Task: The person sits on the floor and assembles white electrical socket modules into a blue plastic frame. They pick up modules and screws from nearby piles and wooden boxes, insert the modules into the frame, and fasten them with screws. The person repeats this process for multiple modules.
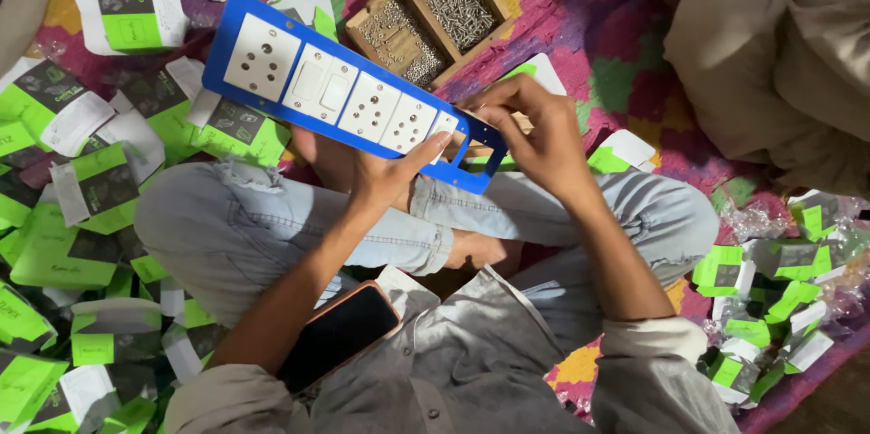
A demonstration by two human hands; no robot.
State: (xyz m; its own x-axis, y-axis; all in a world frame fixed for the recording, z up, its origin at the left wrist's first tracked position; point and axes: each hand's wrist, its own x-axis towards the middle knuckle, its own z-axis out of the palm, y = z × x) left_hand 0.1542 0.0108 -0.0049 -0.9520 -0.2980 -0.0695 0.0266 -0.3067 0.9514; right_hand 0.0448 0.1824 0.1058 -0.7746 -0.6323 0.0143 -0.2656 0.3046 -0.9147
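Held the blue switch plate (272, 35) mid-frame, left hand (385, 176) clamped beneath, right hand (535, 139) pinching a small white module (444, 123) at the plate's open slot; best pressed in squarely, plate kept steady.

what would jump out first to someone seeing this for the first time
A long blue switchboard plate fitted with white sockets and switches lies slantwise at centre, held by the left hand and right hand. Green and white cartons litter the floor left and right, and a wooden tray of screws sits above.
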